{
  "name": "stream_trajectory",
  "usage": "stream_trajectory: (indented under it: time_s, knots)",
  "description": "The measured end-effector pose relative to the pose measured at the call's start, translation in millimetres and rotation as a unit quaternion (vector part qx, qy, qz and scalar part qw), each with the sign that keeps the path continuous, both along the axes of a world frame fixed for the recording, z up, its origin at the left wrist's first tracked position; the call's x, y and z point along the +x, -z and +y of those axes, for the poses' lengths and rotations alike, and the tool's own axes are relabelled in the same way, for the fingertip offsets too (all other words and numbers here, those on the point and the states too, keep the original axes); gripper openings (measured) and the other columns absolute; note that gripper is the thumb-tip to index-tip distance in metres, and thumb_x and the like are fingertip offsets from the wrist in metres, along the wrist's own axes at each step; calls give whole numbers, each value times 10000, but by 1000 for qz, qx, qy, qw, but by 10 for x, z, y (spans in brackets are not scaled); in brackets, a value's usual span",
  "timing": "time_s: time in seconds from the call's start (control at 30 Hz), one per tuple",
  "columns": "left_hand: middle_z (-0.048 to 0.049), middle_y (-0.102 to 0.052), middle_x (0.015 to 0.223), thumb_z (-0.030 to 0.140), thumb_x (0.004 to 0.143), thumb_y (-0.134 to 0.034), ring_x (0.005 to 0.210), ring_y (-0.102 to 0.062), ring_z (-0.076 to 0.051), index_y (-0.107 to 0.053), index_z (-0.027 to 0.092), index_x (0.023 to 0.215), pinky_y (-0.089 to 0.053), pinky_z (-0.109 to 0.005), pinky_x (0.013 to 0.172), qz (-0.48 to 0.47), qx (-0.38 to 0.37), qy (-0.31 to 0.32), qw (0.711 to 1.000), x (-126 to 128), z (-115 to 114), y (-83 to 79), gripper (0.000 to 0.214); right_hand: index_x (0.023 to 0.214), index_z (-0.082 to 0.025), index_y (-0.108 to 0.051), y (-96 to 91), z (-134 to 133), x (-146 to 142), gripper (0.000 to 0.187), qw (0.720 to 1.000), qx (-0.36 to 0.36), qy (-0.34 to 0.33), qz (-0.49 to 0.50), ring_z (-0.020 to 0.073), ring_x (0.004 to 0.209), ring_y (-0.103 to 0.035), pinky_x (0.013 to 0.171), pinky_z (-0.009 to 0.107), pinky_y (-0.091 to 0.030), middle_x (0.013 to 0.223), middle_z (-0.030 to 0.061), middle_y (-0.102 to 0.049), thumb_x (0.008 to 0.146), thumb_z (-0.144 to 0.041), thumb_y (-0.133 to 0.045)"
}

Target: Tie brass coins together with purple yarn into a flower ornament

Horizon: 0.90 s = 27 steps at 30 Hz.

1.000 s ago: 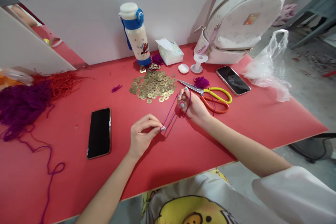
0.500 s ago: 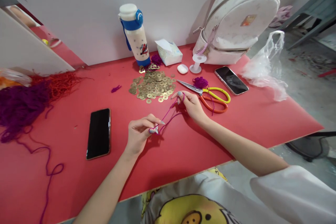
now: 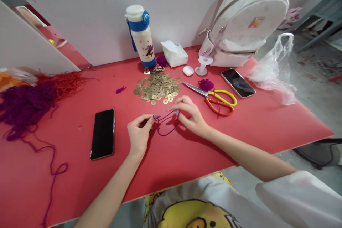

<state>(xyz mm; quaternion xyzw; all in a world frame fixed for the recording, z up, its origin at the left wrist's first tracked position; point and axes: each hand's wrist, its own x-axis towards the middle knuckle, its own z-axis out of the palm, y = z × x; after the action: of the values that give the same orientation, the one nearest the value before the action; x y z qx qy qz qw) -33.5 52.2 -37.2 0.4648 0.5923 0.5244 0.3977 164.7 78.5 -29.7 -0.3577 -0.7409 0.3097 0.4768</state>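
A loop of purple cord (image 3: pixel 166 135) stretches between my two hands, low over the red tabletop. My left hand (image 3: pixel 139 131) pinches one end of it between thumb and forefinger, the other fingers curled in. At the other end my right hand (image 3: pixel 191 115) has the cord at its thumb tip, with the forefinger reaching out above it. Just beyond my hands lies a heap of brass coins (image 3: pixel 160 87) with holes in them. Scissors (image 3: pixel 217 99) with one yellow and one orange handle lie to the right of my right hand, a small purple cord bundle (image 3: pixel 206 84) beside them.
A black phone (image 3: pixel 103 134) lies left of my left hand, a second phone (image 3: pixel 237 83) at the right. Behind the coins stand a bottle (image 3: pixel 141 39), a tissue pack (image 3: pixel 175 55), a white spool (image 3: pixel 203 66) and a white backpack (image 3: pixel 245 25). Purple yarn (image 3: pixel 26 103) piles up at the left.
My left hand has moved up and turned its back upward. My right hand has come down and nearer to it. The taut cord between them now hangs as an open loop.
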Motion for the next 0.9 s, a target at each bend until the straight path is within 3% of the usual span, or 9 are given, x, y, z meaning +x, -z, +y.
stream_trajectory:
  time_s: [0.1, 0.33, 0.53, 0.7, 0.9]
  knots:
    - [-47, -763, 760, 291, 760, -754, 687, -674, -167, -782, 180, 760, -529, -254, 638, 12, 3, -2, 1000, 2, 1, 3, 115, 977, -236, -734, 11, -69, -37, 381, 995, 37, -56, -69, 198, 852, -504, 799, 369, -444, 909, 52, -543, 790, -46, -462]
    - [-36, -756, 773, 292, 778, -752, 743, -692, -174, -774, 183, 761, -547, -260, 706, 23, 29, 5, 999, 9, -21, -13, 112, 1142, -225, -718, 47, -82, -57, 508, 986, 36, -90, -136, 198, 818, -485, 732, 341, -442, 929, 64, -554, 742, -41, -462]
    - [-36, -755, 785, 281, 788, -747, 744, -694, -169, -773, 188, 769, -552, -259, 708, 20, 37, 12, 999, 10, -18, 0, 98, 1143, -214, -714, 38, -117, -71, 474, 981, 64, -92, -158, 192, 745, -451, 678, 325, -418, 836, 51, -542, 755, -100, -466]
    - [-29, -745, 778, 275, 792, -740, 713, -677, -155, -766, 187, 766, -539, -239, 662, 29, 30, 12, 999, 2, -26, -15, 95, 1221, -146, -660, 39, -139, -100, 464, 972, 52, -85, -211, 197, 725, -434, 671, 329, -410, 801, 54, -550, 793, -133, -484]
    - [-17, -726, 734, 237, 793, -711, 680, -657, -140, -748, 183, 730, -520, -225, 632, 51, 27, 52, 997, 22, -31, -42, 91, 1108, -157, -667, 71, -159, -152, 345, 971, -24, -136, -193, 193, 767, -483, 692, 315, -421, 827, 44, -595, 887, -422, -661]
